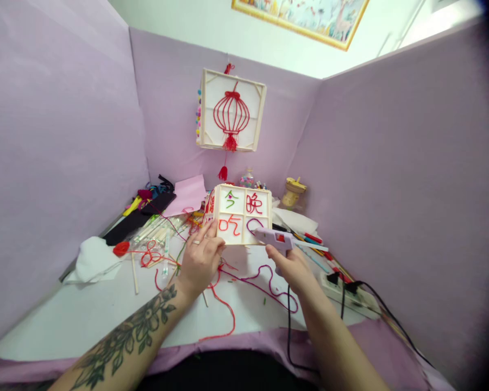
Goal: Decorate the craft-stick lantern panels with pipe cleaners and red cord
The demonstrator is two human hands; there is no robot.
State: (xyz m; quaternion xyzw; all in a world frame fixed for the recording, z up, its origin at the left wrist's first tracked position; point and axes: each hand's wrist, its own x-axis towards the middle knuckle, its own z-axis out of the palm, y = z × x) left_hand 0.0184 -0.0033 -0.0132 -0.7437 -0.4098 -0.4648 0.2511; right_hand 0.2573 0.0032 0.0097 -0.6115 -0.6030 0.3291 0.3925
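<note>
Lilac walls stand behind; left hand, half-curled, holds a box; right hand grips a glue gun.

The single camera sits on the person's head, looking forward and down across the white tabletop. It's close in: dark clothing shows at the bottom edge, and the forearms run up from the lower left and lower right of the frame towards the centre. The view is very wide, taking in lilac side panels at both edges, a back panel farther off in the upper middle, and a framed picture cut by the top edge. The far right darkens.
</note>
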